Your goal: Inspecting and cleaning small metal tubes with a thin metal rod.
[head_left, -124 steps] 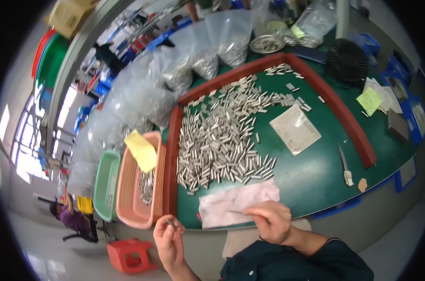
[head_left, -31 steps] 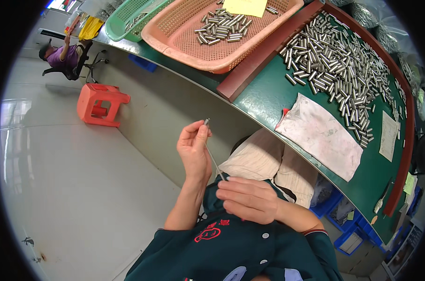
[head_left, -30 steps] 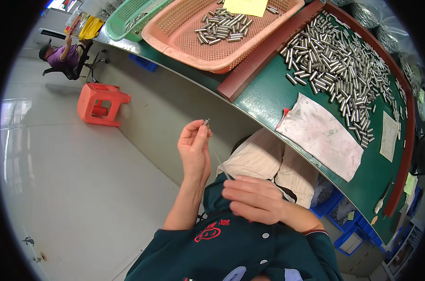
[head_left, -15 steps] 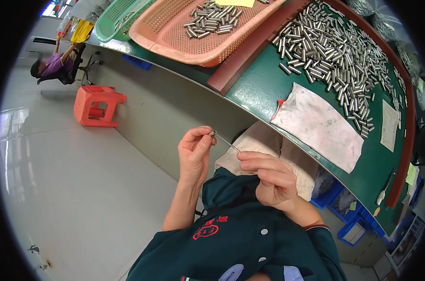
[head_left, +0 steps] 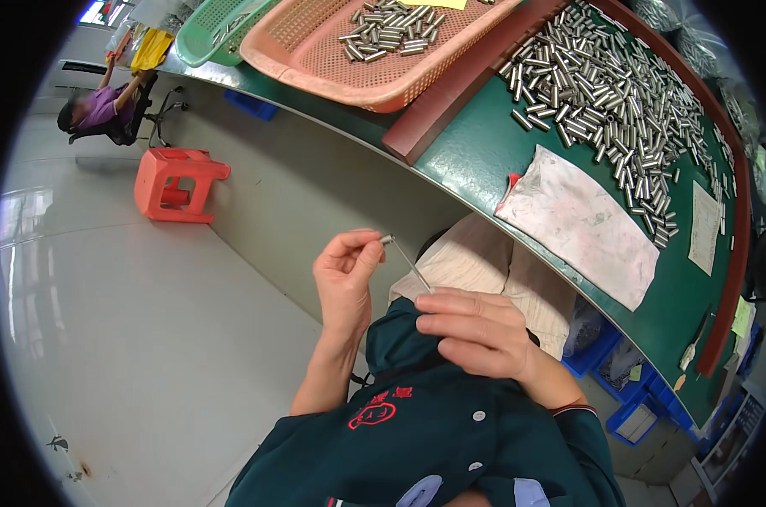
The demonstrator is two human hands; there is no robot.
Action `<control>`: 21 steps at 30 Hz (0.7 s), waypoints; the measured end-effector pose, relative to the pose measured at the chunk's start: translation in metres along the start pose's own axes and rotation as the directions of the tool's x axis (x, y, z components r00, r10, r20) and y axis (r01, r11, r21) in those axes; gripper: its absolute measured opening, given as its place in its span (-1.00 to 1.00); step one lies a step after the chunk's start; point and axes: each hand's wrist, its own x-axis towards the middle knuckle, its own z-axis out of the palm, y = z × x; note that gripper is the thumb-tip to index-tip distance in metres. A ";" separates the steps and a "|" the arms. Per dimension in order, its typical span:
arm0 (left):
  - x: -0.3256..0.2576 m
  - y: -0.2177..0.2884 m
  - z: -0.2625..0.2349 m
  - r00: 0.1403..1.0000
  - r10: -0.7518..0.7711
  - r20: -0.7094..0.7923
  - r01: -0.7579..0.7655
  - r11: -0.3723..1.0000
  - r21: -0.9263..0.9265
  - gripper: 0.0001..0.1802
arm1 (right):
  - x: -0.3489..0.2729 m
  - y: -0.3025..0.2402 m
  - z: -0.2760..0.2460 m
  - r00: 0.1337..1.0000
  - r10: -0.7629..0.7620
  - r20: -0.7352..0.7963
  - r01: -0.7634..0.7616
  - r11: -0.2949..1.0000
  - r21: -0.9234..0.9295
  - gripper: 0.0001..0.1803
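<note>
Between the thumb and fingers of my left hand (head_left: 346,275) is a small shiny metal cylinder (head_left: 387,240). My right hand (head_left: 477,329) pinches a thin metal rod (head_left: 414,269), whose far tip meets the cylinder's end. Whether the tip goes inside cannot be made out. Both hands are raised above my lap, off the table's near edge. A large heap of similar metal cylinders (head_left: 607,101) lies on the green table (head_left: 455,152). Nearer me, a stained whitish cloth (head_left: 581,224) covers part of the tabletop.
A pink basket (head_left: 332,80) holds more cylinders, beside a green basket (head_left: 198,38). A dark red wooden bar (head_left: 438,110) divides the table. Blue bins (head_left: 632,414) sit under it. A red stool (head_left: 178,186) and a seated person (head_left: 108,106) are at the left.
My right hand has moved slightly left and down and its fingers have turned, so the rod stands steeper. My left hand has shifted a little left, still pinching the cylinder.
</note>
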 end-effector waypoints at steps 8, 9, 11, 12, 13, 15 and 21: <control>0.008 -0.001 -0.008 0.979 -0.180 0.099 0.202 0.930 -0.307 -0.87 | -0.006 0.000 0.001 0.987 0.121 -0.102 -0.114 0.991 0.071 -0.89; 0.007 -0.002 -0.009 0.978 -0.183 0.099 0.205 0.930 -0.305 -0.87 | -0.008 0.003 0.003 0.984 0.125 -0.129 -0.116 0.991 0.074 -0.87; 0.007 -0.004 -0.011 0.957 -0.212 0.197 0.273 0.885 -0.378 -0.86 | -0.008 0.003 0.005 0.974 0.146 -0.171 -0.132 0.987 0.090 -0.85; 0.007 -0.005 -0.011 0.957 -0.213 0.197 0.275 0.884 -0.378 -0.86 | -0.007 0.003 0.006 0.974 0.148 -0.171 -0.134 0.987 0.090 -0.85; 0.007 -0.006 -0.011 0.950 -0.223 0.218 0.293 0.879 -0.376 -0.86 | -0.008 0.004 0.006 0.974 0.148 -0.169 -0.134 0.986 0.095 -0.84; 0.007 -0.007 -0.011 0.943 -0.233 0.239 0.311 0.874 -0.375 -0.86 | -0.007 0.004 0.006 0.975 0.148 -0.167 -0.133 0.986 0.099 -0.84; 0.006 -0.008 -0.009 0.910 -0.308 0.278 0.397 0.838 -0.373 -0.81 | -0.008 0.004 0.004 0.977 0.146 -0.154 -0.128 0.985 0.117 -0.87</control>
